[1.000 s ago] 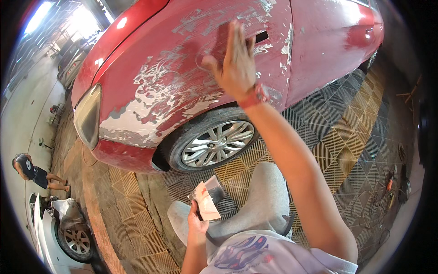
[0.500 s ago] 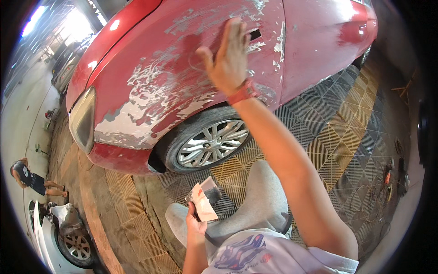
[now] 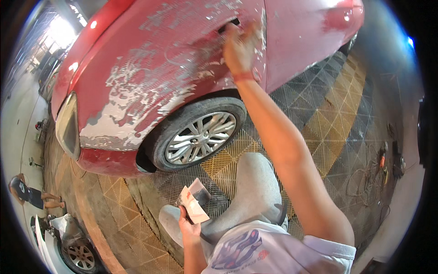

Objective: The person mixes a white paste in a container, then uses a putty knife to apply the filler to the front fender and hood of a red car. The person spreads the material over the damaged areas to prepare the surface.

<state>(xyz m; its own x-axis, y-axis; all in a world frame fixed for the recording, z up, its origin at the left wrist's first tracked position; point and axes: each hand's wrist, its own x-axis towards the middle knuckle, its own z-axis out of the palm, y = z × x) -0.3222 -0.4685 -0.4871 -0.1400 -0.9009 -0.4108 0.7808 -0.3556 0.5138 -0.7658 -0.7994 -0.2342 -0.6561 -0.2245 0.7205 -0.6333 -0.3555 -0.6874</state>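
Close to the red car fender (image 3: 150, 68), my right hand (image 3: 239, 52) is raised with a red band at the wrist. Its fingers look spread and empty, though motion blurs them, and I cannot tell whether they touch the panel. They are just below a small dark opening (image 3: 229, 25) in the fender. Worn pale and grey patches (image 3: 109, 130) cover much of the paint. Low over my lap, my left hand (image 3: 189, 226) grips folded sandpaper (image 3: 194, 208), cream on one side, with a dark grey piece (image 3: 200, 192) behind it.
Below the fender is the front wheel (image 3: 200, 137), with the headlight (image 3: 68, 128) to its left. Grey and yellow grid tiles (image 3: 328, 118) cover the floor. Cables (image 3: 360, 182) lie at right. At far left are a person (image 3: 27, 192) and a loose-looking wheel (image 3: 77, 255) beside white panels.
My right hand has gone from flat and upright to lower and bent, now blurred below the opening. The whole view has shifted slightly. My left hand still holds the sandpaper.
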